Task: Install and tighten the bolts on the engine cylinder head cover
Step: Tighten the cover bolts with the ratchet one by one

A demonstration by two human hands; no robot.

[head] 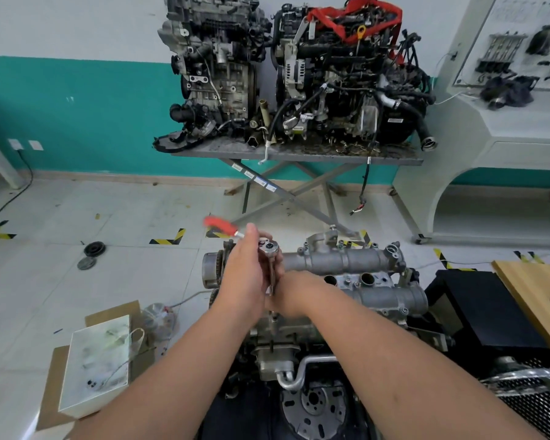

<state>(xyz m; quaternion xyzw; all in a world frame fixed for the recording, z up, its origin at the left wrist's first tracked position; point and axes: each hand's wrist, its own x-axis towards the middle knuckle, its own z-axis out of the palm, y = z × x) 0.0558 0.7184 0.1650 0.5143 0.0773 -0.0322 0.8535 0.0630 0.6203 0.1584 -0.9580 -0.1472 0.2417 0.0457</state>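
Gripping the ratchet [269,249] at its head, the left hand [245,281] is standing its extension upright over the cylinder head cover [346,260]'s near-left edge; the right hand [288,295] is pinching the shaft lower down.

Auto workshop (engines [299,74] on stand)

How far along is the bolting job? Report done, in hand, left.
Done: the cover sits on the engine, with several bolts seated along its edges. In hand: the left hand holds the ratchet, its red handle blurred, over a bolt at the near edge; the right hand steadies the extension below. Left: I cannot tell which bolts are fully tight.
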